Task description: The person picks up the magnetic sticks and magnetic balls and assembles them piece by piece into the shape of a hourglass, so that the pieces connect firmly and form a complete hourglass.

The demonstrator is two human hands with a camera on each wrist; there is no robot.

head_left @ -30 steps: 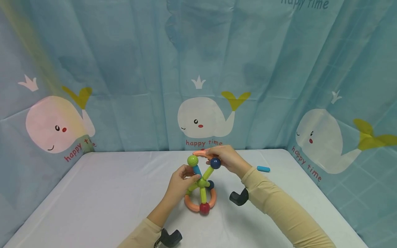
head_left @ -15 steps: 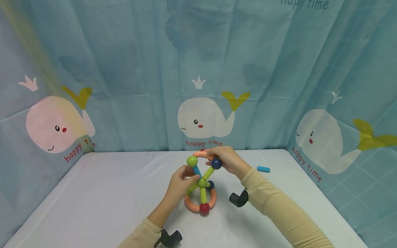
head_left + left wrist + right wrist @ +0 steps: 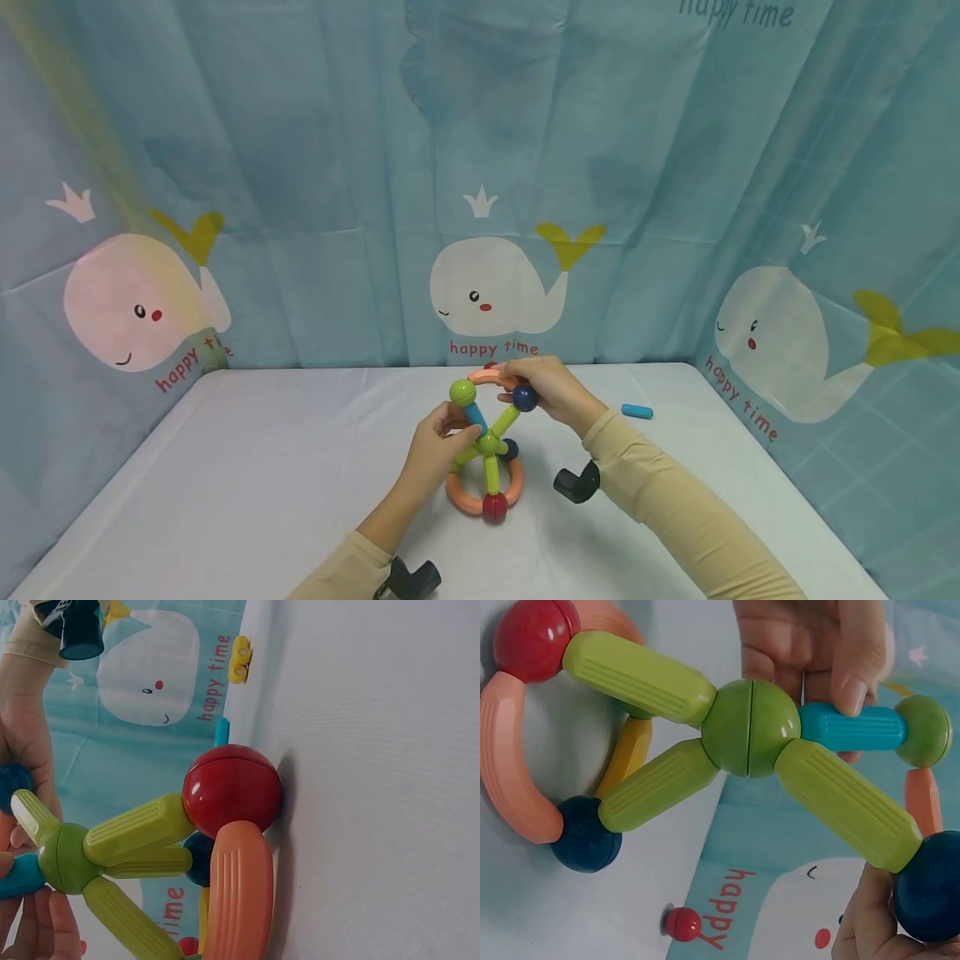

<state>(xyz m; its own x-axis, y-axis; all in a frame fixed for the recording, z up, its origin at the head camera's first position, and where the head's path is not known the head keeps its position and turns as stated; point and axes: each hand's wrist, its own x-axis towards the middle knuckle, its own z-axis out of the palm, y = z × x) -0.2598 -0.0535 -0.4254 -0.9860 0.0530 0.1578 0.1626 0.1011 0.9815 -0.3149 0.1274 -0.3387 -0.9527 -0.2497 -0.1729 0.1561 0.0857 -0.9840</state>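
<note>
Ball-and-stick toy (image 3: 488, 444) stands on the white table (image 3: 300, 467), near the middle of my head view. On its left, my left hand (image 3: 435, 443) pinches the slanted blue stick (image 3: 874, 729) just below the green ball (image 3: 462, 392). Across the top arches an orange curved stick (image 3: 486, 377); my right hand (image 3: 553, 388) pinches it beside the navy ball (image 3: 525, 397). Farther right, a loose blue rod (image 3: 637, 411) lies flat.

Blue rod (image 3: 881, 729), orange arc (image 3: 483, 377)
</note>
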